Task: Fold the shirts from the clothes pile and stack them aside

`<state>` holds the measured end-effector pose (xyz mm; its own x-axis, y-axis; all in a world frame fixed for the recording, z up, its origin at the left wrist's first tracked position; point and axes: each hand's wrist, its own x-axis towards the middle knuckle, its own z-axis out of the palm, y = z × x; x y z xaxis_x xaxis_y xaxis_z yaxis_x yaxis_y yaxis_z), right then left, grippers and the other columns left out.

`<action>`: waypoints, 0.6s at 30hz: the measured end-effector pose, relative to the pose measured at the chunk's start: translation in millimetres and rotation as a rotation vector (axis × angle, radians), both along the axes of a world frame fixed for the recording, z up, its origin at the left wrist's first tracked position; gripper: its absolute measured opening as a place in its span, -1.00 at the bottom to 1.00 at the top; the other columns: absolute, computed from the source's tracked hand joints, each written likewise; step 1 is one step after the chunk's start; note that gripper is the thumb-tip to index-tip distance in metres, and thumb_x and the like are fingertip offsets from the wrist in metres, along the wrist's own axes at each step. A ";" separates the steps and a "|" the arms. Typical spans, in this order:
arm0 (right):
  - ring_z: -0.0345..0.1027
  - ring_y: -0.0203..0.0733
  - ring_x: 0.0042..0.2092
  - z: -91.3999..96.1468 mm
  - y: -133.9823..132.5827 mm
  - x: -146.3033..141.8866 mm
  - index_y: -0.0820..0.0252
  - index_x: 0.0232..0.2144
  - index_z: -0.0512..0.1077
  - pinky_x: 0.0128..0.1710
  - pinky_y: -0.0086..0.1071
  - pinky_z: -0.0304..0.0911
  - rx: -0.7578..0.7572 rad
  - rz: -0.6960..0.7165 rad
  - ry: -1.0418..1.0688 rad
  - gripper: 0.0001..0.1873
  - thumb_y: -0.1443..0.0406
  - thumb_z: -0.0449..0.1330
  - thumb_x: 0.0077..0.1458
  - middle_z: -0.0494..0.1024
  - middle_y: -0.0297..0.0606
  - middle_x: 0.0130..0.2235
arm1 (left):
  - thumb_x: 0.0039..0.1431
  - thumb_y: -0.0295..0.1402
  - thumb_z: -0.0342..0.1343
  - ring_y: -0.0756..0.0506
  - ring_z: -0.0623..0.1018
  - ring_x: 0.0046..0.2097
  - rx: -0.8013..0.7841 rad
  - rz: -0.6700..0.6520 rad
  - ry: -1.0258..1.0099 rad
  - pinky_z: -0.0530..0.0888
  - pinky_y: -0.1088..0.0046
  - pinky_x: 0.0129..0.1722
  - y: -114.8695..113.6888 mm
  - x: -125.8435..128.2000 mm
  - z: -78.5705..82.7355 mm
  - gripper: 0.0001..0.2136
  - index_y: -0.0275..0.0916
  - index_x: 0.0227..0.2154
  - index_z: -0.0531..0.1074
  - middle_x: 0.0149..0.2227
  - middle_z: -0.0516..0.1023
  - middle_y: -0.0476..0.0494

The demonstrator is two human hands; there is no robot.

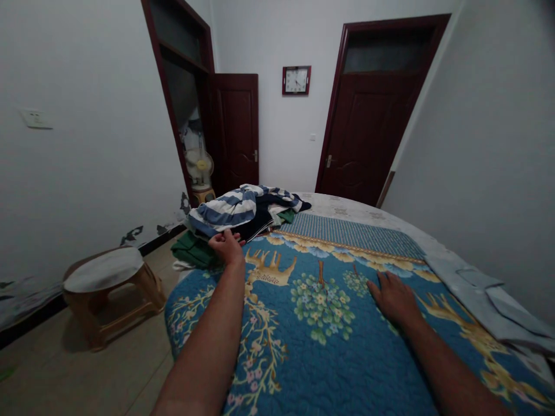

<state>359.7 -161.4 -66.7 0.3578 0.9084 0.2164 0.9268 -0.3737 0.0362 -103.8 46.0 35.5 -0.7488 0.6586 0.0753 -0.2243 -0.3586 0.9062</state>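
Observation:
My left hand (226, 247) reaches to the near edge of a heap of clothes, its fingers curled in. Whether cloth is pinched between them is too small to tell. Right beside those fingers lie a blue-and-white striped garment (229, 209), a navy garment (262, 218) and a folded dark green cloth (193, 249). Flat on the blue quilt (355, 370), my right hand (395, 297) rests with its fingers apart and nothing in it. Flowers, trees and deer are printed on the quilt.
A light grey garment (498, 306) lies along the right edge of the round-ended surface. On the floor at left stands a brown stool (108, 289) with a pale seat. Behind are an open door (236, 127), a closed door (368, 127), a wall clock (296, 80) and a fan (200, 166).

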 end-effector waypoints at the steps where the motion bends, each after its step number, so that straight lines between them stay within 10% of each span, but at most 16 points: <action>1: 0.13 0.25 0.47 0.2 -0.2 -0.6 0.36 0.39 0.33 0.38 0.13 0.12 0.001 -0.002 0.007 -0.28 -0.02 -0.10 0.48 0.30 0.22 0.43 | 0.33 -0.35 0.14 -0.03 0.68 -0.34 0.024 0.014 0.003 0.58 0.54 -0.52 -1.9 -0.4 3.1 -0.62 -0.13 0.13 0.18 -0.11 0.52 -0.09; 13: 0.11 0.23 0.48 0.7 1.0 1.3 0.36 0.41 0.31 0.41 0.11 0.07 -0.010 0.003 0.031 -0.26 -0.04 -0.11 0.49 0.26 0.21 0.45 | 0.33 -0.40 0.18 -0.04 0.72 -0.26 0.098 -0.033 -0.134 0.61 0.53 -0.46 7.6 -14.6 2.7 -0.30 -0.02 0.40 -0.04 -0.01 0.60 -0.14; 18: 0.14 0.26 0.46 -0.4 1.8 3.2 0.37 0.39 0.34 0.39 0.11 0.11 -0.007 0.015 0.008 -0.28 -0.03 -0.09 0.49 0.29 0.22 0.43 | 0.34 -0.34 0.16 -0.04 0.72 -0.29 0.087 -0.028 -0.159 0.60 0.51 -0.50 13.5 -18.0 -2.2 -0.46 -0.08 0.31 0.14 0.08 0.58 -0.21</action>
<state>362.9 -159.6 -67.1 0.3463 0.9150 0.2072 0.9324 -0.3600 0.0313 -121.8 59.5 33.3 -0.7374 0.6753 0.0151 -0.3733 -0.4260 0.8241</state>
